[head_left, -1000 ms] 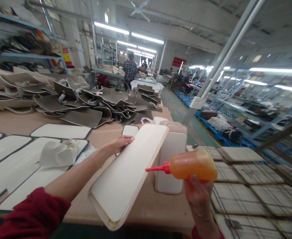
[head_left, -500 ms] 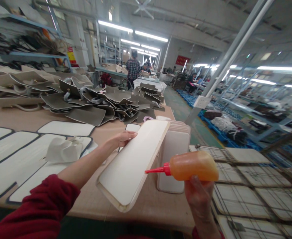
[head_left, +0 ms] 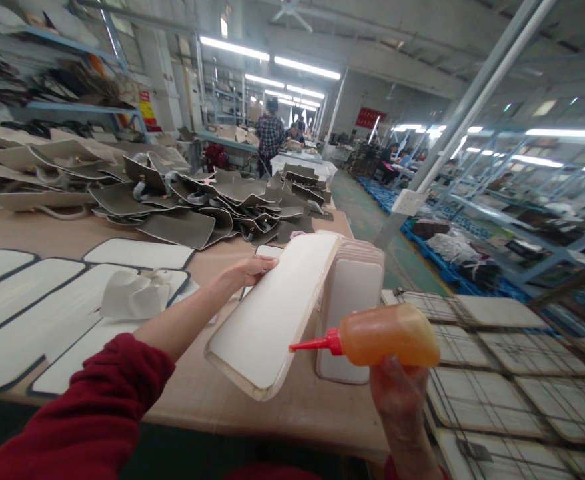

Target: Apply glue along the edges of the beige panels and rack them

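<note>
My left hand [head_left: 250, 270] grips the far left edge of a long cream panel with rounded corners [head_left: 277, 313], holding it tilted above the wooden table [head_left: 317, 410]. My right hand [head_left: 397, 393] is closed round an orange squeeze bottle [head_left: 390, 335] held sideways. Its red nozzle [head_left: 310, 345] points left, close to the panel's right edge. A stack of similar cream panels [head_left: 350, 307] lies on the table just behind the held one.
White panels with dark borders [head_left: 32, 313] and a crumpled cloth [head_left: 132, 297] lie on the table's left. Grey bag pieces [head_left: 197, 207] are piled at the back. Wire racks holding panels [head_left: 492, 393] stand at right. People work in the distance [head_left: 271, 137].
My left hand has carried the panel away from me and up, towards the stack. The bottle has stayed nearly in place, with its nozzle now close to the panel's edge.
</note>
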Available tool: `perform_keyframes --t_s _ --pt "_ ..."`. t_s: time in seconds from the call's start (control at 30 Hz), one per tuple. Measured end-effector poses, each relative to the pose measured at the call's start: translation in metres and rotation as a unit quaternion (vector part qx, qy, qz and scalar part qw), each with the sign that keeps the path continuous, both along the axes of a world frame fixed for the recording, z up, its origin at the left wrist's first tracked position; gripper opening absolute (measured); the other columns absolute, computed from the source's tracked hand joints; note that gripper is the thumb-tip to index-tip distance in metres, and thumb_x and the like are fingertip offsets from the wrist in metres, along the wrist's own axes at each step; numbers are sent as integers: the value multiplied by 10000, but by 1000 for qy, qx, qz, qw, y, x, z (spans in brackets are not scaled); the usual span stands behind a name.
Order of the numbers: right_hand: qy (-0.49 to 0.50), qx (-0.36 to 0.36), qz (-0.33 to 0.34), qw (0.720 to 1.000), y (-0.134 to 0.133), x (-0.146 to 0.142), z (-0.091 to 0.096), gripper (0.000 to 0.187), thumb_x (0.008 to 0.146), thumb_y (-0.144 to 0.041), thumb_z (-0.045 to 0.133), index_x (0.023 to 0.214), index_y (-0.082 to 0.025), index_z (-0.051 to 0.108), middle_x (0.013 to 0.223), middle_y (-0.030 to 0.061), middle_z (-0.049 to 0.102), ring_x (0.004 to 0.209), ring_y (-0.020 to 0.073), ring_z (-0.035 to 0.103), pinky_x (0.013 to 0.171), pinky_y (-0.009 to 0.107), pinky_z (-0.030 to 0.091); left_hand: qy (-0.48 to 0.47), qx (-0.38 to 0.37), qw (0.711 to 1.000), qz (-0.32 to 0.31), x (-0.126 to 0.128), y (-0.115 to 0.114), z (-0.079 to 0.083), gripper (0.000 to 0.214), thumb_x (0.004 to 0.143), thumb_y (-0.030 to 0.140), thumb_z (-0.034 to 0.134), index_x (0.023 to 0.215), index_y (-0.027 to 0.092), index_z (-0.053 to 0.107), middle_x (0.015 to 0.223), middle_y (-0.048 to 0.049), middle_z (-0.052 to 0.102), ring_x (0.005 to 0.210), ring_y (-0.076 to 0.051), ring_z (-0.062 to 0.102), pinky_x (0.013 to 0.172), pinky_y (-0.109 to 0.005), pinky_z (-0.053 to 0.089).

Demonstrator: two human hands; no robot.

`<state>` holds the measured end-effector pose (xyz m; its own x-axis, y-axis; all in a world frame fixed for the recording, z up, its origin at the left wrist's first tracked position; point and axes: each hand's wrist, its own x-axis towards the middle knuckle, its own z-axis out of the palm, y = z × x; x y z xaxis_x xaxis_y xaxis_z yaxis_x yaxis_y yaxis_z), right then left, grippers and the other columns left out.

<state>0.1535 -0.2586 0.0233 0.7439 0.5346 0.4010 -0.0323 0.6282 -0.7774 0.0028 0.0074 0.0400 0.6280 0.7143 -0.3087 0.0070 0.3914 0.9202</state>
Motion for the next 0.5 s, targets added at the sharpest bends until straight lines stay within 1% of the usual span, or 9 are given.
perform_keyframes --t_s 0.07,0.2,0.37,0.5 --pt "-2 -5 7 1000 -1 -1 0 576 598 -319 803 1126 -214 596 1044 122 704 845 268 692 714 417 580 2 2 1000 4 0 2 -1 312 634 253 820 875 90 705 691 -80 727 595 -194 662 587 -301 543" --pt "-11 -10 18 1000 -1 -3 0 665 595 -359 805 1194 -214 555 1060 143 696 889 294 685 724 439 578 6 2 1000 8 -2 7 -3 334 634 269 820 890 92 701 723 -90 734 589 -188 662 578 -294 544" --pt "-9 -5 8 1000 0 -4 -4 695 600 -387 803 1218 -209 538 1029 141 708 932 296 676 693 398 588 3 -5 1000 18 -4 12 -7 290 638 249 815 854 96 696 682 -72 725 537 -169 642 554 -285 544" --pt "2 -1 25 1000 -1 -5 -5 688 591 -351 814 1212 -218 552 1007 124 719 906 273 686 659 341 590 -2 -14 999 35 -5 20 -14 229 639 190 807 806 92 685 614 -46 704 483 -147 610 515 -266 532"
